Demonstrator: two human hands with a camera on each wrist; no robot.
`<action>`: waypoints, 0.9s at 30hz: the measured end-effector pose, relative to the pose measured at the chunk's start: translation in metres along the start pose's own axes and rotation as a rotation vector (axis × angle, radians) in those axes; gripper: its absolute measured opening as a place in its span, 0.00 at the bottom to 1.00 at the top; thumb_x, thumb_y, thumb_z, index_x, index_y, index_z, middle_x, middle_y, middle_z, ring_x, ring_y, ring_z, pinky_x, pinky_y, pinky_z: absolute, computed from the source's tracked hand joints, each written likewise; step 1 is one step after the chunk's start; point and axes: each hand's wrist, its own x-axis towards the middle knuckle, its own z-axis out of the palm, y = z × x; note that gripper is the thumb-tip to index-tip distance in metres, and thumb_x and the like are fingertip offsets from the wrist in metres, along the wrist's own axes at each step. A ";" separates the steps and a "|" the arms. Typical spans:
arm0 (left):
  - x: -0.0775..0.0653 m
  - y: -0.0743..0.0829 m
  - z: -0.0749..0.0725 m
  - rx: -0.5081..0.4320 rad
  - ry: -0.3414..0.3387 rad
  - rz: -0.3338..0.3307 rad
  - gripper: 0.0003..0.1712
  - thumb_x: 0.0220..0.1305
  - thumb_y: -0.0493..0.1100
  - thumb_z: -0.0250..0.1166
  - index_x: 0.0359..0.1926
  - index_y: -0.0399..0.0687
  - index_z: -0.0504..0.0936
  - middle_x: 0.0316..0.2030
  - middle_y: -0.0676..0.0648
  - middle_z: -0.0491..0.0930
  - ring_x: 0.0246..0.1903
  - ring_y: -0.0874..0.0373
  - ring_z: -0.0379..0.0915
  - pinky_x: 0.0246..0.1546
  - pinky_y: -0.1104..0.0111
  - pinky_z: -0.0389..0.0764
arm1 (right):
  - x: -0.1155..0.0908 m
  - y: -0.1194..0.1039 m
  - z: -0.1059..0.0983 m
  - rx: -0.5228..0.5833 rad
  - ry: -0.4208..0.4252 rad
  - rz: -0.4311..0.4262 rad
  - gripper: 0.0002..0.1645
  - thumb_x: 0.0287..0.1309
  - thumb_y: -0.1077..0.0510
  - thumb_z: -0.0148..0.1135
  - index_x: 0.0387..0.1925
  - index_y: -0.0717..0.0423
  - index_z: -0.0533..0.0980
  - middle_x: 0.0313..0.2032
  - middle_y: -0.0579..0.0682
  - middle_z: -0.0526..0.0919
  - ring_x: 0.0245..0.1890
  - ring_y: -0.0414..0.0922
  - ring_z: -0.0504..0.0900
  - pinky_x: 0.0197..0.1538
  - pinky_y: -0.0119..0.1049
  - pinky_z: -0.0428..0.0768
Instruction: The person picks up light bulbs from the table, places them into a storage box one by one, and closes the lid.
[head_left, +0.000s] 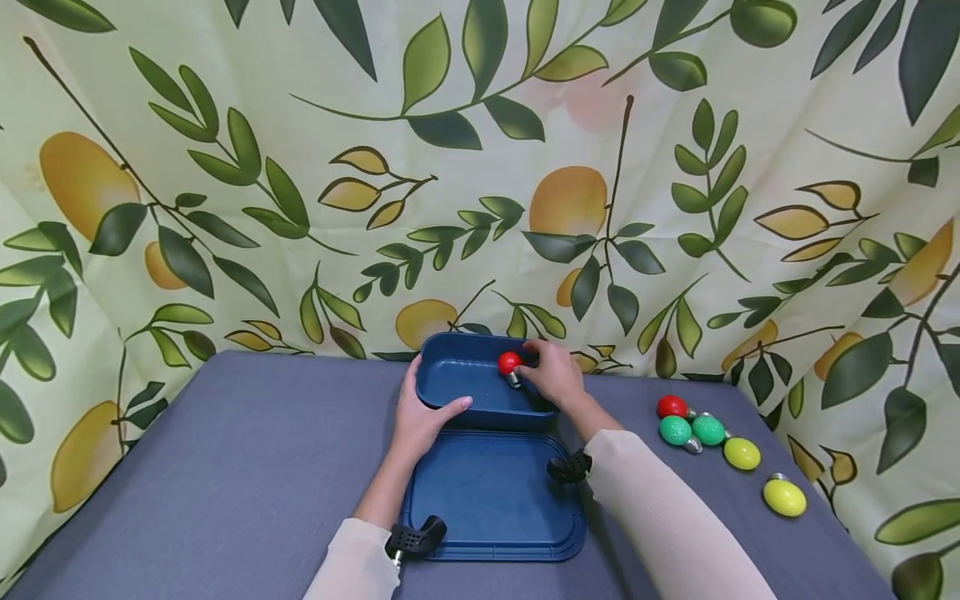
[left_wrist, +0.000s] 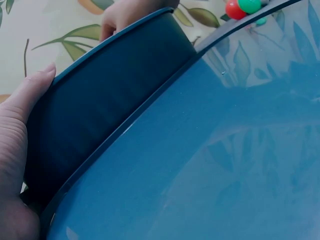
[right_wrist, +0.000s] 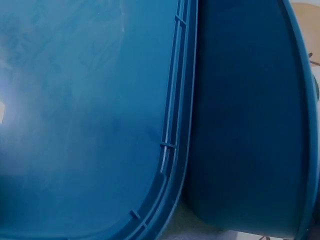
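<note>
A deep blue plastic box (head_left: 465, 375) stands at the back of the table, just behind a flat blue lid (head_left: 495, 500). My left hand (head_left: 416, 417) grips the box's left end, thumb laid along the near rim; the left wrist view has that thumb against the box's outer wall (left_wrist: 110, 90). Over the box's right part, my right hand (head_left: 553, 372) pinches a small red light bulb (head_left: 510, 363) with a silver screw base. In the right wrist view the lid (right_wrist: 85, 125) and box wall (right_wrist: 250, 120) fill the frame; the right fingers are hidden there.
On the table's right side lie several more bulbs: a red one (head_left: 671, 406), green ones (head_left: 675, 430) and yellow ones (head_left: 784, 497). A leaf-and-fruit patterned cloth (head_left: 480, 208) hangs close behind the grey table (head_left: 262, 475).
</note>
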 end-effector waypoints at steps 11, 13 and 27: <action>0.002 -0.001 0.000 -0.012 0.009 0.019 0.59 0.54 0.46 0.78 0.79 0.54 0.51 0.78 0.42 0.54 0.74 0.40 0.54 0.74 0.38 0.57 | -0.015 0.006 -0.028 0.053 0.035 -0.069 0.29 0.58 0.49 0.73 0.59 0.55 0.80 0.55 0.58 0.85 0.51 0.55 0.85 0.50 0.53 0.83; 0.002 -0.001 -0.001 -0.017 0.014 0.022 0.59 0.54 0.46 0.78 0.79 0.54 0.51 0.78 0.42 0.54 0.74 0.41 0.53 0.74 0.38 0.57 | -0.020 0.008 -0.033 0.089 0.045 -0.098 0.29 0.59 0.49 0.72 0.59 0.57 0.80 0.56 0.59 0.85 0.53 0.57 0.84 0.52 0.54 0.83; 0.002 -0.001 0.001 -0.018 0.001 0.029 0.60 0.52 0.48 0.79 0.79 0.53 0.51 0.78 0.41 0.54 0.74 0.41 0.54 0.74 0.38 0.56 | -0.074 0.035 -0.070 0.285 0.143 -0.112 0.28 0.58 0.51 0.73 0.58 0.57 0.80 0.54 0.60 0.86 0.52 0.58 0.85 0.55 0.57 0.83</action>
